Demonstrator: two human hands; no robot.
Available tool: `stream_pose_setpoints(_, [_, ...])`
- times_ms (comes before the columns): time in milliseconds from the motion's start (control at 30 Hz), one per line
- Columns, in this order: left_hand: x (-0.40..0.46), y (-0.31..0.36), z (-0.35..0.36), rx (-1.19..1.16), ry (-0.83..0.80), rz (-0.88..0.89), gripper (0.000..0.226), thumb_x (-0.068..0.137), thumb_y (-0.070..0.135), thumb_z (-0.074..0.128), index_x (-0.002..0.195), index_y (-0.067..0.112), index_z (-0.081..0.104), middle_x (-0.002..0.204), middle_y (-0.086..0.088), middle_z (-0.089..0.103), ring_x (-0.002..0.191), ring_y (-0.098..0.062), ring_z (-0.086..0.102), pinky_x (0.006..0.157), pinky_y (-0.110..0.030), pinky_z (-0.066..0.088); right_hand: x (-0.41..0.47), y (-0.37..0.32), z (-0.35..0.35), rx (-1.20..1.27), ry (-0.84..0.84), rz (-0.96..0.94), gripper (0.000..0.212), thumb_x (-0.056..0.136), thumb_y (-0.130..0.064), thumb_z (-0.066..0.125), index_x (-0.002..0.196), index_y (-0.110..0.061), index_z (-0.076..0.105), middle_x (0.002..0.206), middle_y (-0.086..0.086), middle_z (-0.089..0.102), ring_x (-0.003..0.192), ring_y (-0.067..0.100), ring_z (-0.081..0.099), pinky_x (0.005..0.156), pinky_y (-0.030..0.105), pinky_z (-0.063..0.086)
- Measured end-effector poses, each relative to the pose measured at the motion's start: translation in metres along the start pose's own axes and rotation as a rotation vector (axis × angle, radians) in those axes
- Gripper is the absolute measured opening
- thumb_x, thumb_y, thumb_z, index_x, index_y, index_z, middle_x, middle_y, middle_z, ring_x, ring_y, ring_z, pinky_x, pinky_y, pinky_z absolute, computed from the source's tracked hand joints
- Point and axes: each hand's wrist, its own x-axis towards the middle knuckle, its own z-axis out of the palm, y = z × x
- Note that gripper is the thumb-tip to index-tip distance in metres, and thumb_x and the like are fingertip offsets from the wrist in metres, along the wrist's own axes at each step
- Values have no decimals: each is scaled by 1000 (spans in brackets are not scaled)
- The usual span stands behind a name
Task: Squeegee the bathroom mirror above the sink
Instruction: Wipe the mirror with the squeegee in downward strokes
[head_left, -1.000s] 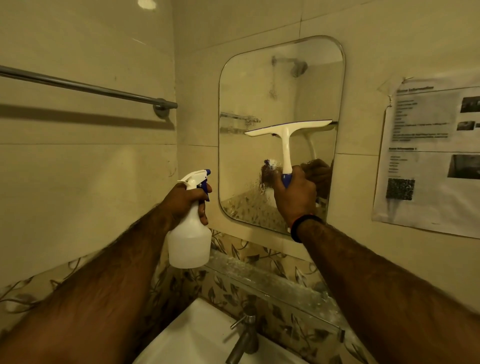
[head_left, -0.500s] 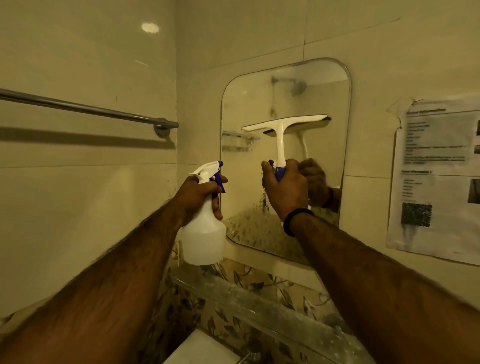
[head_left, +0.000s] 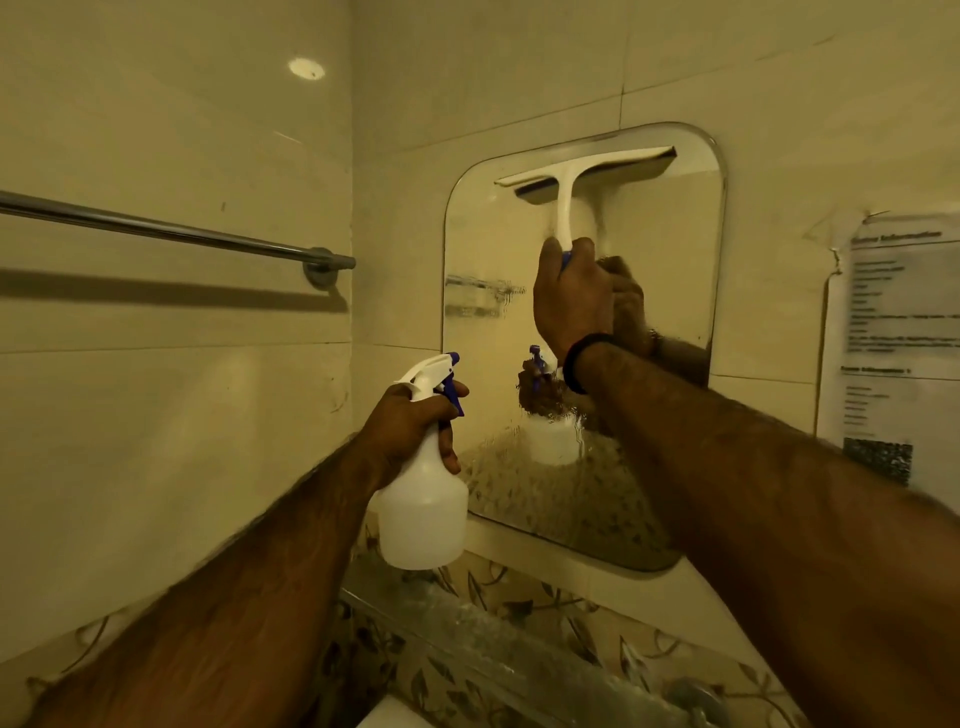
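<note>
My right hand (head_left: 571, 301) was closed around the squeegee (head_left: 582, 174) handle, blade at the top of the mirror (head_left: 670, 291), just under its upper edge. My left hand (head_left: 410, 421) held the spray bottle (head_left: 423, 514) clear, left of the glass. Streaks and droplets covered the lower mirror, so I judged most of the wiping was left. Below the blade the glass was unobstructed down to the shelf (head_left: 467, 623).
</note>
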Motion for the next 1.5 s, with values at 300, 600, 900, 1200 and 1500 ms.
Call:
stream_pose_setpoints(300, [-6,-1,5,0,33,-17,28,91,1,50,117,3,60,51,-14,56,44,-32,57,55,-41,57,6,-1,2,13,25,-84,33,102,-41,36,108,-10,46,65,-9,47,54,9,48,47,23,35])
stream_pose_setpoints(600, [-6,-2,15,11,52,-18,28,91,1,51,116,4,61,51,-16,55,43,-32,56,55,-40,56,8,9,-5,21,-10,-5,38,101,-43,34,110,-7,47,72,-3,50,59,12,51,48,26,39])
stream_pose_setpoints(900, [-9,-11,14,27,82,-31,28,90,0,50,116,2,61,50,-17,54,42,-33,56,55,-41,56,-55,47,-8,44,-110,114,42,99,-52,30,107,-14,46,86,9,65,71,29,64,63,45,56])
stream_pose_setpoints(1200, [-22,-16,14,75,95,-34,28,89,-1,50,114,2,61,50,-18,53,44,-33,57,57,-42,56,-124,80,-11,37,-135,194,42,101,-48,31,117,-13,49,84,-1,56,68,18,55,51,24,35])
stream_pose_setpoints(1500, [-38,-27,23,65,74,-75,29,89,0,50,117,0,59,49,-14,54,43,-32,56,51,-37,55,-163,94,-17,1,-153,252,45,100,-48,31,129,-17,43,95,4,60,80,20,55,68,31,42])
